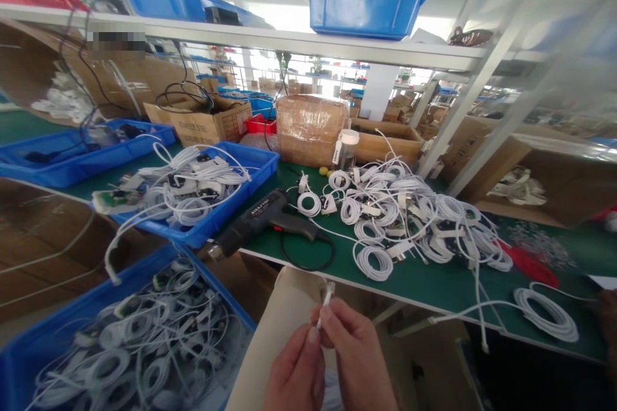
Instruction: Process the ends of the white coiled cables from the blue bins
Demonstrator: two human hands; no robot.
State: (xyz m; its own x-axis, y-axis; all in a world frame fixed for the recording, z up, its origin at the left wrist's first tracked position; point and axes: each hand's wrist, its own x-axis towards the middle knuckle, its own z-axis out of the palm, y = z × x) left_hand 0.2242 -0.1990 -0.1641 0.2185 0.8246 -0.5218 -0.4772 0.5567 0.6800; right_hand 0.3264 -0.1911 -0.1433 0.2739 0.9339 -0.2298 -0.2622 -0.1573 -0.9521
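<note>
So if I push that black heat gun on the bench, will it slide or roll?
The heat gun lies on its side, so it would probably slide, not roll. Its nozzle overhangs the bench edge, so it might tip off. Its black cord may drag.

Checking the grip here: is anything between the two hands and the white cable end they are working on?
Nothing visible. The left hand and the right hand both pinch the white cable end directly, with bare fingers, below the edge of the green table.

A thin white cable end (326,304), slightly tilted from upright, sticks up low in the middle, pinched at its base.
</note>
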